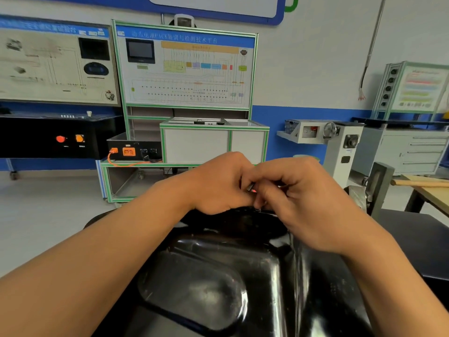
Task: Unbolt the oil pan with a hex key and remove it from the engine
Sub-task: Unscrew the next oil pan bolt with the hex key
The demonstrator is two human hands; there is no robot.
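We bring both hands together above the far edge of the oil pan (206, 283). The pan fills the near middle of the view, black and glossy, with its domed sump nearest us. Our left grip (218, 186) is clenched, knuckles up, and pinches one end of a short dark metal piece that we take for the hex key (251, 186). Our right grip (306, 205) meets it from the right, its fingers (267, 195) curled tight round the same tool. Only a small stub of the key shows in the gap between the two hands. The rest is hidden inside the fingers, so we cannot tell how it is bent or where its tip sits. The key lies just above the pan's far rim, and the heels of both hands hang close over the black metal. Whether they touch it we cannot tell.

Farther off stands a green-framed training board (184, 69), with a black box (134, 150) bearing orange sockets low on its left. At far right a wooden handle (420, 183) lies on a table (435, 195).
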